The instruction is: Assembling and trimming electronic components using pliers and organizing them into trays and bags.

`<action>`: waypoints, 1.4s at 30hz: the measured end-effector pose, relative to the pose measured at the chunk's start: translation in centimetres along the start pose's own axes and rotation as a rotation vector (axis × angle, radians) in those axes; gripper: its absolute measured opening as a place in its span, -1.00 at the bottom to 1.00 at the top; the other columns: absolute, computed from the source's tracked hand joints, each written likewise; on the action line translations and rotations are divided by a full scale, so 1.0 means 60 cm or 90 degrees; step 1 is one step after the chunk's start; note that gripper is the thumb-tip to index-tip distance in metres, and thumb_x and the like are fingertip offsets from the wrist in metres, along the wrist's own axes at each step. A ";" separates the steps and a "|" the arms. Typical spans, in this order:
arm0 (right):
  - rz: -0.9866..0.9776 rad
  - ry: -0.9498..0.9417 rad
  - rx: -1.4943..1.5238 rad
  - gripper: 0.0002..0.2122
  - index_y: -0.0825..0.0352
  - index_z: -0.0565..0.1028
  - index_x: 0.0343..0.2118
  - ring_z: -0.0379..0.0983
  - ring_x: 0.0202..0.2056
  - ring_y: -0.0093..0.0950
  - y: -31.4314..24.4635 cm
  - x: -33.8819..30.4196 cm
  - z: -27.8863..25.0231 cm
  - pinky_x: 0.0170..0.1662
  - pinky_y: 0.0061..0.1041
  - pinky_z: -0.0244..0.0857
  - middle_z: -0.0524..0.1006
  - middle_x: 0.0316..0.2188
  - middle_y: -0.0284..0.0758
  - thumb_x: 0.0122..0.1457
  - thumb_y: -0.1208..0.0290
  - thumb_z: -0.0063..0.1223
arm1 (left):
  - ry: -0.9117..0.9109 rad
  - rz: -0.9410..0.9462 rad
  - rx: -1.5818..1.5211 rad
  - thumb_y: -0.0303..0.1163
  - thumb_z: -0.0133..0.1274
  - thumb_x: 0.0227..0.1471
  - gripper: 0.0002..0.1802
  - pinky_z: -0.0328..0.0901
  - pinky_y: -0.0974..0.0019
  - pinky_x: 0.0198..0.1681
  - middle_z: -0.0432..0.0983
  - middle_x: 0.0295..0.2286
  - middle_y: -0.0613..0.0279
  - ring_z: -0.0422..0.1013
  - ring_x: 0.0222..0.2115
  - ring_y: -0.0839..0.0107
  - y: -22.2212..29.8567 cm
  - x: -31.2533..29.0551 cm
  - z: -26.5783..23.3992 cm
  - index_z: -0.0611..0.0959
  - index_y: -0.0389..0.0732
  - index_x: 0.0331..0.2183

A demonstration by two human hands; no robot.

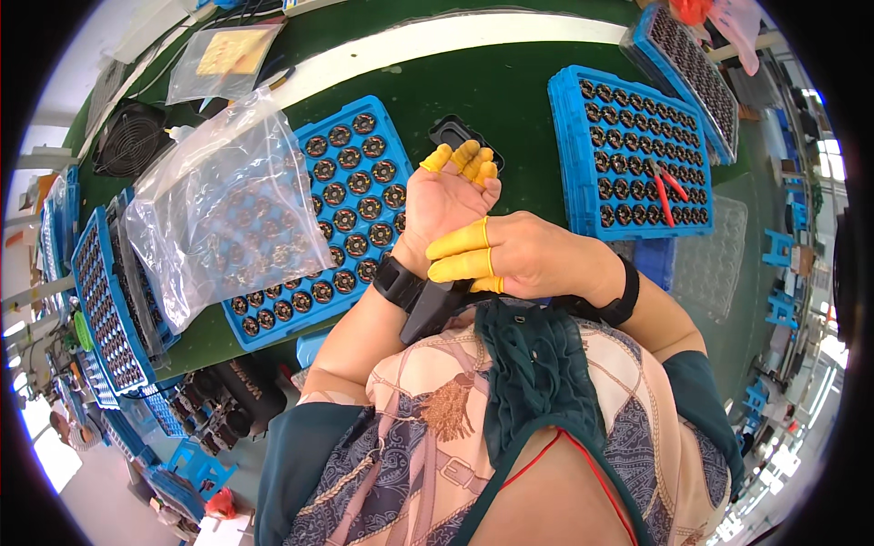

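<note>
My left hand (442,202) is palm up above the bench, its fingers loosely curled and nothing in the palm. Yellow finger cots cover fingertips on both hands. My right hand (530,253) reaches across to my left wrist, its fingers closed over the upper end of a black wrist-worn device (431,314); its thumb is hidden. A black strap (397,280) holds the device on that wrist. Just beyond my left hand lies a small black tray (448,129), partly covered by the fingers. A blue tray (387,123) of round coil-wound parts extends left of my left hand.
A clear plastic bag (168,214) covers part of that tray. Stacked blue trays (566,150) stand at right, with red-handled pliers (666,196) on top. More part-filled trays (687,82) are at far right and left (105,300). A black fan (132,141) sits at back left.
</note>
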State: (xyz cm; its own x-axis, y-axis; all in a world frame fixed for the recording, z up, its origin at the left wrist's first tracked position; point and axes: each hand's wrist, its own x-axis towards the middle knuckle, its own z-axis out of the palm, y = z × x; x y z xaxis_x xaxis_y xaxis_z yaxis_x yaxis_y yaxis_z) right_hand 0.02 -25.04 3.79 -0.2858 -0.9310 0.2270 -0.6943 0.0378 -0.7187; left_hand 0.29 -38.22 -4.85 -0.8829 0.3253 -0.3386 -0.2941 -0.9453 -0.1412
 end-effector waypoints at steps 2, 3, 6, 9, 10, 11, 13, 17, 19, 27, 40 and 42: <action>0.011 -0.019 0.009 -0.69 0.16 0.54 -0.22 0.49 -0.25 -0.39 0.002 -0.001 -0.002 -0.24 -0.47 0.41 0.50 -0.15 -0.38 -0.11 0.56 0.15 | -0.002 -0.006 -0.012 -0.18 -0.15 0.11 -0.67 0.29 0.25 -0.24 0.42 -0.32 0.13 0.33 -0.33 0.29 0.000 0.000 0.001 0.49 -0.27 -0.28; -0.002 -0.016 0.011 -0.69 0.15 0.54 -0.21 0.48 -0.25 -0.39 0.005 -0.002 0.001 -0.26 -0.47 0.41 0.50 -0.15 -0.39 -0.09 0.55 0.13 | -0.004 -0.011 -0.023 -0.18 -0.16 0.11 -0.67 0.29 0.25 -0.25 0.42 -0.32 0.13 0.33 -0.33 0.28 0.001 0.000 0.001 0.49 -0.27 -0.28; -0.005 -0.024 0.010 -0.69 0.15 0.53 -0.19 0.48 -0.27 -0.39 0.004 -0.007 0.005 -0.30 -0.46 0.40 0.49 -0.14 -0.39 -0.07 0.54 0.10 | -0.005 -0.014 -0.039 -0.18 -0.17 0.12 -0.66 0.29 0.24 -0.24 0.43 -0.33 0.11 0.35 -0.33 0.27 -0.003 0.000 -0.001 0.50 -0.28 -0.29; 0.013 -0.048 0.015 -0.67 0.16 0.51 -0.17 0.47 -0.26 -0.38 -0.007 -0.009 0.002 -0.31 -0.47 0.40 0.48 -0.16 -0.38 -0.07 0.55 0.10 | -0.013 -0.030 -0.053 -0.18 -0.19 0.12 -0.64 0.28 0.23 -0.23 0.44 -0.33 0.10 0.36 -0.33 0.25 -0.005 0.003 -0.006 0.50 -0.29 -0.30; 0.021 -0.061 0.022 -0.65 0.16 0.51 -0.16 0.46 -0.25 -0.37 -0.010 -0.008 0.000 -0.29 -0.47 0.40 0.48 -0.17 -0.38 -0.09 0.57 0.11 | -0.012 -0.030 -0.053 -0.18 -0.19 0.12 -0.64 0.28 0.23 -0.23 0.44 -0.33 0.10 0.36 -0.33 0.25 -0.005 0.003 -0.007 0.50 -0.29 -0.30; 0.022 -0.061 0.022 -0.65 0.16 0.51 -0.16 0.46 -0.25 -0.37 -0.011 -0.007 -0.001 -0.29 -0.47 0.40 0.48 -0.17 -0.38 -0.09 0.57 0.11 | -0.013 -0.032 -0.058 -0.17 -0.19 0.12 -0.64 0.28 0.22 -0.23 0.44 -0.33 0.10 0.36 -0.32 0.24 -0.005 0.003 -0.008 0.50 -0.29 -0.30; 0.006 -0.085 -0.004 -0.64 0.18 0.50 -0.16 0.46 -0.26 -0.37 -0.012 -0.005 -0.001 -0.28 -0.47 0.40 0.48 -0.18 -0.37 -0.10 0.56 0.12 | -0.013 -0.035 -0.063 -0.16 -0.19 0.12 -0.63 0.28 0.21 -0.23 0.45 -0.33 0.10 0.36 -0.32 0.24 -0.006 0.003 -0.008 0.50 -0.29 -0.29; -0.012 -0.066 0.020 -0.64 0.19 0.50 -0.15 0.46 -0.26 -0.38 -0.008 -0.011 0.009 -0.27 -0.46 0.40 0.48 -0.18 -0.36 -0.10 0.57 0.11 | -0.009 -0.048 -0.069 -0.15 -0.18 0.10 -0.62 0.28 0.21 -0.24 0.46 -0.32 0.10 0.36 -0.32 0.24 -0.013 0.009 -0.012 0.52 -0.27 -0.29; -0.035 -0.054 0.031 -0.69 0.16 0.52 -0.17 0.47 -0.28 -0.38 -0.008 -0.010 0.013 -0.31 -0.46 0.41 0.47 -0.16 -0.37 -0.05 0.52 0.11 | -0.004 -0.049 -0.070 -0.14 -0.17 0.10 -0.62 0.28 0.21 -0.24 0.46 -0.31 0.11 0.36 -0.32 0.24 -0.018 0.009 -0.015 0.52 -0.27 -0.29; -0.056 -0.061 0.083 -0.68 0.19 0.53 -0.16 0.47 -0.22 -0.36 -0.012 -0.009 0.019 -0.24 -0.45 0.41 0.50 -0.17 -0.35 -0.05 0.54 0.09 | 0.008 -0.037 0.071 -0.08 -0.11 0.08 -0.62 0.28 0.27 -0.28 0.46 -0.31 0.17 0.37 -0.34 0.31 -0.034 0.007 -0.005 0.52 -0.20 -0.28; -0.049 -0.084 0.047 -0.64 0.22 0.50 -0.13 0.47 -0.32 -0.34 -0.017 0.004 0.040 -0.31 -0.48 0.42 0.46 -0.17 -0.31 -0.08 0.54 0.10 | 0.095 0.046 0.064 -0.16 -0.23 0.13 -0.64 0.27 0.24 -0.29 0.43 -0.28 0.14 0.34 -0.33 0.28 -0.008 0.017 -0.024 0.47 -0.25 -0.25; -0.048 -0.076 0.077 -0.60 0.23 0.48 -0.09 0.46 -0.26 -0.31 -0.012 0.003 0.043 -0.22 -0.45 0.40 0.46 -0.17 -0.30 -0.08 0.61 0.06 | 0.074 0.045 0.030 -0.17 -0.22 0.13 -0.65 0.26 0.24 -0.28 0.44 -0.29 0.13 0.33 -0.33 0.27 0.000 0.019 -0.027 0.48 -0.26 -0.27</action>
State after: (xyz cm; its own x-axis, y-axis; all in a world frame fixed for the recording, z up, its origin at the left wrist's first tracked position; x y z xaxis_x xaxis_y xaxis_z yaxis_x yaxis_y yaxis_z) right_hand 2.16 -26.15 2.64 -0.1503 -0.9664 0.2087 -0.6245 -0.0709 -0.7778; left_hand -0.14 -37.81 -6.78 -0.8541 0.2563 -0.4527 -0.2520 -0.9651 -0.0710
